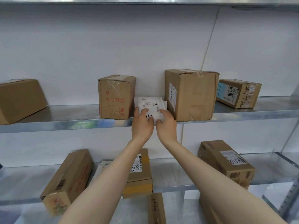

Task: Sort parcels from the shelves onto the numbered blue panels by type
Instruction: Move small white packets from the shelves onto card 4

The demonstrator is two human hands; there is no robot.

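Reaching up to the middle shelf (64, 125) with both arms. Pinching the near edge of the white mailer (149, 102) with the left hand (142, 125), fingers curled over the printed label. Clasping the same edge from the other side with the right hand (166, 125). A grasping grip on both sides, then, and both on this one flat parcel.

Lying flat on that shelf, slotted between the upright box with red lettering (116, 97) and the big taped carton (192, 94), with its near edge right at the shelf lip.

Looks like plenty left to do. No sign of the numbered blue panels from here, so no telling what has been delivered. Waiting on this level: a brown box (19, 99) far left and a scribbled-on box with a blue label (237, 92) far right. Waiting on the lower shelf (174, 175): a long carton (68, 180), a yellow-taped box (140, 173) and a labelled carton (226, 162).

Tight on the flanks, with cardboard just beside the mailer on both sides. Probably best drawn straight back toward the body rather than swung sideways. Open air in front of the lip and generous headroom above. Worth minding the lower boxes under the forearms when bringing it down.
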